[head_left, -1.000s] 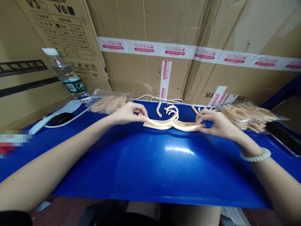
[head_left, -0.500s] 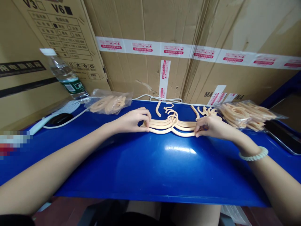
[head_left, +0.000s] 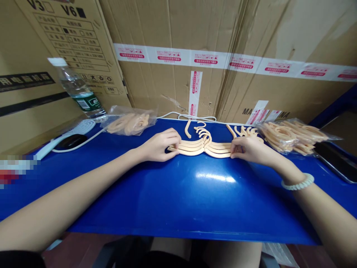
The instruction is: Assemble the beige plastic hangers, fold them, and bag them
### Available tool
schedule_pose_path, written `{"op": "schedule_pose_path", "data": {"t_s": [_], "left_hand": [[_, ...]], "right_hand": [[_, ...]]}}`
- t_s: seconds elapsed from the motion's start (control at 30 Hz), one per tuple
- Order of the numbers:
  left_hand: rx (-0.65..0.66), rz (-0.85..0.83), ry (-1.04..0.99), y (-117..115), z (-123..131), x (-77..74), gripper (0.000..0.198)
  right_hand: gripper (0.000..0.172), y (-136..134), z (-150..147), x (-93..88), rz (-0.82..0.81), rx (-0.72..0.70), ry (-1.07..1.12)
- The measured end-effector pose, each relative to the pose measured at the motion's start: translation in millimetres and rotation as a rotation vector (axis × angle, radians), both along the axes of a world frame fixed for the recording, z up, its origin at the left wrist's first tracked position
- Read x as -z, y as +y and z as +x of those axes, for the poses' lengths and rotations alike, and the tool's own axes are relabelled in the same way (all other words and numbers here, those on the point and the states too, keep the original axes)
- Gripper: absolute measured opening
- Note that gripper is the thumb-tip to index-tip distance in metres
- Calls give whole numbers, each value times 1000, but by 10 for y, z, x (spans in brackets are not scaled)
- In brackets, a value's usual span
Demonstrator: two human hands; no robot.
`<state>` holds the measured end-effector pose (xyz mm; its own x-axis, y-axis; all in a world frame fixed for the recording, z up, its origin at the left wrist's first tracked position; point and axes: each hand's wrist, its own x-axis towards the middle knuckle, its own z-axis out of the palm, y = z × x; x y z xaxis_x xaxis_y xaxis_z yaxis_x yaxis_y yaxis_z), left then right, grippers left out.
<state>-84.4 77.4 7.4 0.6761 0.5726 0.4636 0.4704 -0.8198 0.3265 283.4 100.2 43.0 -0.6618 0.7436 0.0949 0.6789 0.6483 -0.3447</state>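
Several cream-coloured hangers (head_left: 192, 152) lie nested in a row on the blue table (head_left: 178, 208), their hooks toward the back. My left hand (head_left: 164, 145) pinches the left ends of the hangers, thumb in front and fingers behind. At the right ends, my right hand (head_left: 248, 149) closes its fingertips on the same hangers. Just behind the row are a loose curved arm piece (head_left: 187, 129) and a loose hook (head_left: 201, 125). More loose hooks (head_left: 245, 131) sit behind my right hand, partly hidden by it.
A plastic bag of cream parts (head_left: 131, 121) lies at the back left, another bag (head_left: 290, 134) at the right. A water bottle (head_left: 83, 96) leans against cardboard boxes (head_left: 167, 29). A phone (head_left: 338, 160) rests at the right, a white cable (head_left: 173, 114) along the back.
The front hanger has been pushed back against the others, so the row is tighter. Both hands have shifted slightly and still grip its ends.
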Motion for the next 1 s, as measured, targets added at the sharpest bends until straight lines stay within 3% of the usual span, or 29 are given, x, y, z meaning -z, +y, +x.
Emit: {"op": "schedule_pose_path", "data": {"t_s": [0.63, 0.83, 1.0], "left_hand": [[15, 130, -52, 28, 23, 173, 3], [-11, 206, -135, 42, 35, 201, 4], [-104, 249, -209, 64, 39, 229, 8]], "right_hand": [[13, -145, -125, -60, 51, 98, -205], [15, -255, -220, -69, -51, 47, -170], [24, -331, -264, -90, -301, -102, -7]]}}
